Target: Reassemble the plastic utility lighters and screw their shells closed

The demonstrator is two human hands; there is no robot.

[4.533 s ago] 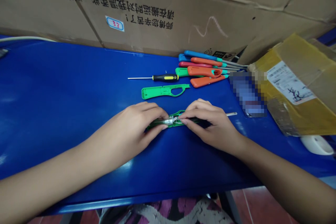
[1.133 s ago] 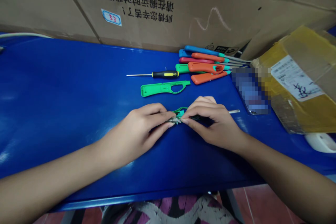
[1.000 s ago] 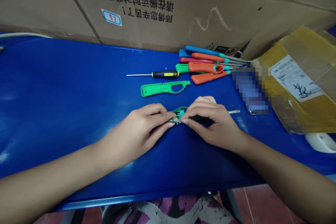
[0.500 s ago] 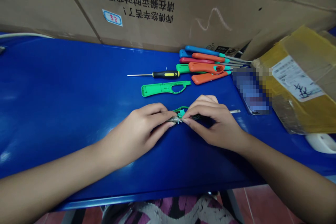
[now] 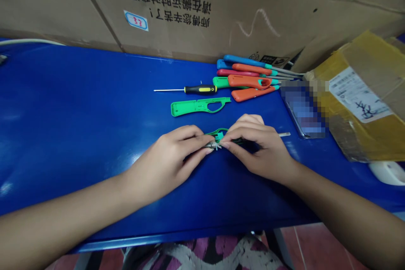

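A green lighter body (image 5: 218,136) lies on the blue table (image 5: 79,105), with its metal nozzle (image 5: 284,134) sticking out to the right. My left hand (image 5: 172,158) covers its left end, fingers pinched on a small metal part at its middle. My right hand (image 5: 257,145) covers the right half, thumb and forefinger pinched at the same spot. Most of the lighter is hidden under both hands. A separate green half shell (image 5: 199,106) lies just behind them.
A black and yellow screwdriver (image 5: 190,90) lies behind the shell. Several coloured lighters (image 5: 249,78) are piled at the back right. A phone (image 5: 303,107) and a taped yellow parcel (image 5: 360,97) sit to the right. Cardboard boxes (image 5: 196,4) wall the back.
Both hands stay pinched on the lighter. Since the oldest frame, my left hand has slid right and now hides the lighter's left end. The view has shifted slightly.
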